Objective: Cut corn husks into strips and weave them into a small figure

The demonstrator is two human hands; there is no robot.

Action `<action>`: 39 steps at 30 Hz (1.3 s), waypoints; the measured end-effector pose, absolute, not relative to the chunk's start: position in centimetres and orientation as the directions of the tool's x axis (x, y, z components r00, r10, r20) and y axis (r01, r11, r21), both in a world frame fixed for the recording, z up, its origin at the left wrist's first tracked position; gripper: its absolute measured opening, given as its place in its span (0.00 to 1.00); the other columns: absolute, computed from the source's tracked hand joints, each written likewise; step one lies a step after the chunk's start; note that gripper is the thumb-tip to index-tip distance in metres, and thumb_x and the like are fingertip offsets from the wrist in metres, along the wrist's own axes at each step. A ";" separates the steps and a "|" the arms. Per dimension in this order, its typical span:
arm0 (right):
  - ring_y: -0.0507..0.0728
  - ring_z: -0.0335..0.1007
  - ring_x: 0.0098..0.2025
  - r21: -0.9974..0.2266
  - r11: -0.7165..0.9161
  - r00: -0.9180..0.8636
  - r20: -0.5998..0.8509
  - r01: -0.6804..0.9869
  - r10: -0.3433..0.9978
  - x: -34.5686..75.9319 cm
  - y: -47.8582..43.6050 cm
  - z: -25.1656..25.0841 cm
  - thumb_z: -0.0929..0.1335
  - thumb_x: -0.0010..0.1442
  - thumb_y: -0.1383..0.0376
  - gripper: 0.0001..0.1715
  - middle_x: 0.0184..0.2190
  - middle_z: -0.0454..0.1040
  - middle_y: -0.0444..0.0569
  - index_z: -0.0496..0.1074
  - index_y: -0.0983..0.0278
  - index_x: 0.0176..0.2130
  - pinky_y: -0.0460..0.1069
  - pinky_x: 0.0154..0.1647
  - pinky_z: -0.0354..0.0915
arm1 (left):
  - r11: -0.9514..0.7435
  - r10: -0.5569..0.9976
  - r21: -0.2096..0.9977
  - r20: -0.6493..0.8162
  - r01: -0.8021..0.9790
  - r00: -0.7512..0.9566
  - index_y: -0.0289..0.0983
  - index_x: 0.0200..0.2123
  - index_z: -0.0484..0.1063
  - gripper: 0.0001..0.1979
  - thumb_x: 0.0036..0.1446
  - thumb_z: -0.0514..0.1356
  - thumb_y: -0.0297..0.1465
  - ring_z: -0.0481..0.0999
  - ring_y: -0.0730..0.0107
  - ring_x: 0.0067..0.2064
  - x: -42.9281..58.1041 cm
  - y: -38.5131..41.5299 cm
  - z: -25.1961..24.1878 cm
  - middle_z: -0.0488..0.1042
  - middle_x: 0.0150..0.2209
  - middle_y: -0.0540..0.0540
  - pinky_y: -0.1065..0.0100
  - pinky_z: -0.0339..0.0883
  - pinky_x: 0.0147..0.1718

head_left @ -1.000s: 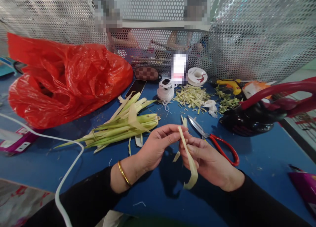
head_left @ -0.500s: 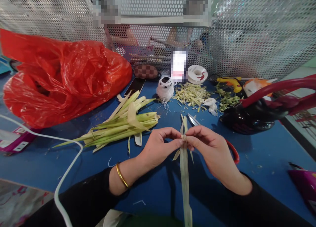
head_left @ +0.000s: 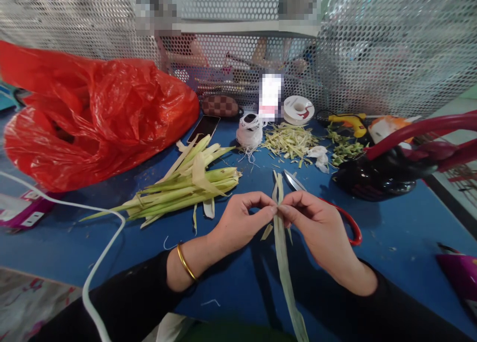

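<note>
Pinching the pale strip (head_left: 284, 262), left hand (head_left: 240, 223) and right hand (head_left: 325, 229) sit close together; light, even pressure should prevent splitting.

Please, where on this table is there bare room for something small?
The blue table looks nearly bare between scissors and right purple packet, and, less roomy, between husk bundle and left sleeve. Crowded: the back, with string cone, shavings, spool. The husk strip hangs in front.

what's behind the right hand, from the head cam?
Behind the right hand: scissors on the blue table. Blade tips and part of a red handle show; the middle is covered. Can't see what else is hidden there.
</note>
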State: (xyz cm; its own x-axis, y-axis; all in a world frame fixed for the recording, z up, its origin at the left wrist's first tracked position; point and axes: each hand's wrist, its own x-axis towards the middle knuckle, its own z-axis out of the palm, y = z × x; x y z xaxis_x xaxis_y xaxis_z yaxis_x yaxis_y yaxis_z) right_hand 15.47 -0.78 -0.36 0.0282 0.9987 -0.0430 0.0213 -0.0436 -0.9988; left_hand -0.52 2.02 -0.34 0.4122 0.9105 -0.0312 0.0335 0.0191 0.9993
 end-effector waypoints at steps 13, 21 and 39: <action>0.50 0.63 0.26 -0.942 0.181 -0.104 0.158 0.282 0.982 15.6 -1.0 -0.5 0.67 0.64 0.64 0.11 0.24 0.67 0.41 0.67 0.62 0.28 0.46 0.27 0.62 | 0.199 0.897 0.978 -0.155 -0.064 0.414 0.35 0.25 0.73 0.06 0.52 0.61 0.30 0.70 0.73 0.29 -0.3 1.9 -0.5 0.74 0.25 0.50 0.70 0.63 0.33; 0.53 0.66 0.34 -0.881 0.389 -0.082 0.382 0.268 0.921 15.9 -1.4 -0.6 0.64 0.66 0.68 0.08 0.32 0.68 0.44 0.67 0.61 0.33 0.49 0.35 0.64 | 0.198 0.944 0.971 -0.152 -0.135 0.291 0.34 0.26 0.75 0.07 0.53 0.62 0.31 0.70 0.74 0.29 -0.1 2.4 -0.5 0.73 0.25 0.50 0.71 0.64 0.34; 0.56 0.74 0.33 -0.910 0.309 -0.132 0.354 -0.278 0.926 15.8 -3.0 0.9 0.64 0.68 0.68 0.06 0.27 0.70 0.43 0.70 0.61 0.38 0.54 0.36 0.71 | 0.143 0.989 0.966 -0.146 -0.213 0.005 0.35 0.27 0.72 0.08 0.54 0.62 0.34 0.70 0.77 0.25 -0.8 4.2 -1.3 0.72 0.23 0.53 0.74 0.65 0.29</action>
State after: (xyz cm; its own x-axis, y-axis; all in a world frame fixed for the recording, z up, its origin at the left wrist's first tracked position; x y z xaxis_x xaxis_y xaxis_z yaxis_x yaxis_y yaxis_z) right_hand 15.79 -2.96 0.91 -0.1316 0.9258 0.3543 -0.2776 0.3087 -0.9098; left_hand -0.77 4.20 -1.28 0.0047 0.9893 -0.1456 -0.2132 0.1432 0.9664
